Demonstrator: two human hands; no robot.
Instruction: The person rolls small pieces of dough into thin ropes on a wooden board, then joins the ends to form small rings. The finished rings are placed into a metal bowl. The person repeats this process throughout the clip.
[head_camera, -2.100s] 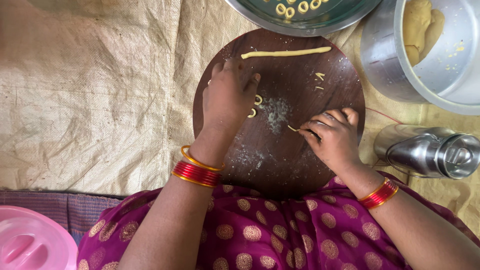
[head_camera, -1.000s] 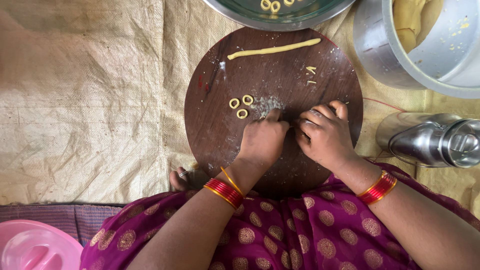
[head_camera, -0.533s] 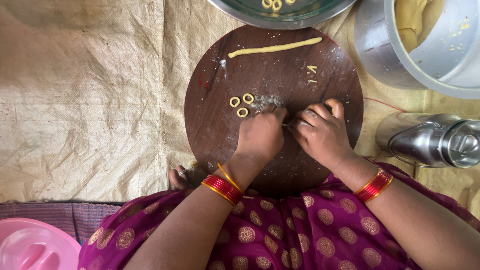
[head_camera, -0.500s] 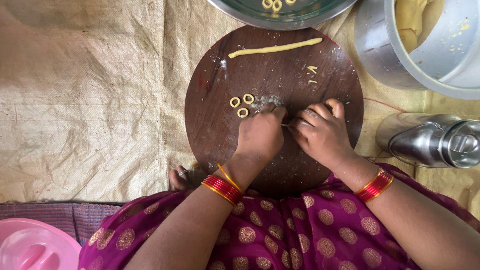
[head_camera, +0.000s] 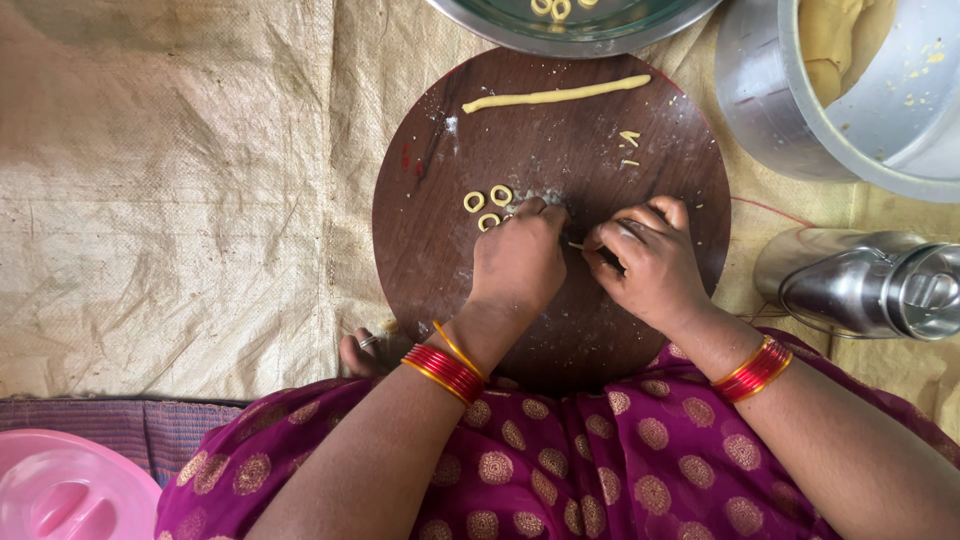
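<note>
Dough rings (head_camera: 488, 207) lie on the round board (head_camera: 440, 250), left of both hands.

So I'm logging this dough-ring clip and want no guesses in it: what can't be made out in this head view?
- The thin dough piece between the left hand and right hand: mostly covered by fingers, so its shape is unclear.
- The metal bowl holding rings: cut off by the top edge.
- The pot with dough: cut off by the top and right edges.
- The pink lid: cut off by the bottom-left corner.

Both hands (head_camera: 585, 260) pinch a thin dough strand (head_camera: 576, 245) on the round board (head_camera: 440, 260).
</note>
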